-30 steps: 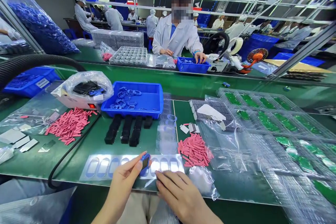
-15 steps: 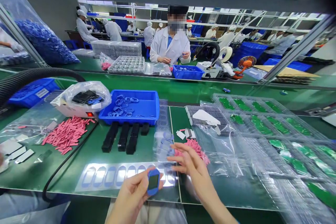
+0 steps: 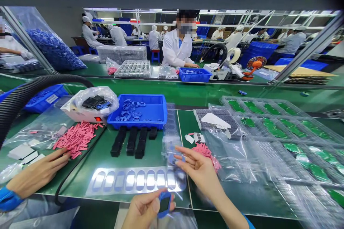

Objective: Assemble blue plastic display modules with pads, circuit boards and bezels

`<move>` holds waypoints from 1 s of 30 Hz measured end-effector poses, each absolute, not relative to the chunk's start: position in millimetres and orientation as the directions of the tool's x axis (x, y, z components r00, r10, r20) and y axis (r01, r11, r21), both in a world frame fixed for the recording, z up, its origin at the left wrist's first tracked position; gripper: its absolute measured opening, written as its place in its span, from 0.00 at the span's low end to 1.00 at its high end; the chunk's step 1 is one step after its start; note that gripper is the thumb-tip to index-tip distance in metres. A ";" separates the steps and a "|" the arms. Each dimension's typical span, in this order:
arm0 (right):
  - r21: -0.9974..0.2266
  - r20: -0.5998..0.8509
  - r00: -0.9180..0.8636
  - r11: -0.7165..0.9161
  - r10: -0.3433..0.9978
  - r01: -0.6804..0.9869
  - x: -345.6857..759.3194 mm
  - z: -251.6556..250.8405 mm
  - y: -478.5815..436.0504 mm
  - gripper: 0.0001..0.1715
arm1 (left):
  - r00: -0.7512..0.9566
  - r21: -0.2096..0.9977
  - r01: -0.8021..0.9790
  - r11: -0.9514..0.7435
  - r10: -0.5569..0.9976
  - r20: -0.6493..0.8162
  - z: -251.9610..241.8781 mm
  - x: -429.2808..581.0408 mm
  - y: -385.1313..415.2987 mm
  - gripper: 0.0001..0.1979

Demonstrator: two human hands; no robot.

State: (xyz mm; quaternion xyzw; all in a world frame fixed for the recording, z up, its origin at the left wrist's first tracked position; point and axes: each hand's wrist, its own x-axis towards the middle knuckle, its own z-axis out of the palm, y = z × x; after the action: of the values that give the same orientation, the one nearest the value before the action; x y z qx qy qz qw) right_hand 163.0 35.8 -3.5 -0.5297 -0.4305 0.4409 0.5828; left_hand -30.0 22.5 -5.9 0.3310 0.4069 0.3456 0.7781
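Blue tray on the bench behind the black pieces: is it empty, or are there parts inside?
Not empty: the blue plastic tray holds a loose pile of blue oval frames on its floor.

From where I stand, the person's left hand (image 3: 145,209) sits low at the tabletop's near edge, fingers curled and thumb pressed across in a firm pinch, wrist turned inward. The right hand (image 3: 200,173) is raised and open, palm up and turned inward, its fingers (image 3: 185,155) spread and reaching left. The right forearm (image 3: 231,211) slants up from the lower corner, with a blue cuff (image 3: 248,223) at its end.
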 end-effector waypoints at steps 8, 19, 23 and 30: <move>-0.745 0.445 -0.085 0.421 0.891 0.517 155.5 2.4 16.0 0.25 | 0.343 0.810 -0.387 0.440 0.885 -0.316 10.7 -5.8 48.9 0.21; -0.134 0.677 -0.247 0.446 0.694 0.885 171.2 -11.3 13.9 0.18 | 0.372 0.793 -0.435 0.425 0.887 -0.272 16.8 17.4 59.9 0.22; -0.136 0.623 -0.291 0.467 0.726 0.874 179.8 -5.0 19.6 0.18 | 0.428 0.811 -0.420 0.408 0.877 -0.219 20.7 23.4 68.5 0.22; 0.017 0.600 -0.354 0.431 0.717 0.902 189.2 7.7 27.9 0.16 | 0.439 0.859 -0.398 0.322 0.889 -0.129 17.0 30.2 76.8 0.20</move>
State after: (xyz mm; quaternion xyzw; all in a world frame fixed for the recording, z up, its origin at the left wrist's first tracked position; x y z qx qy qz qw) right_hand 189.2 27.9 7.7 -0.5036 -0.8038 -0.1755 0.2636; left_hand 30.2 76.8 17.0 0.3944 0.3111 0.4285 0.7511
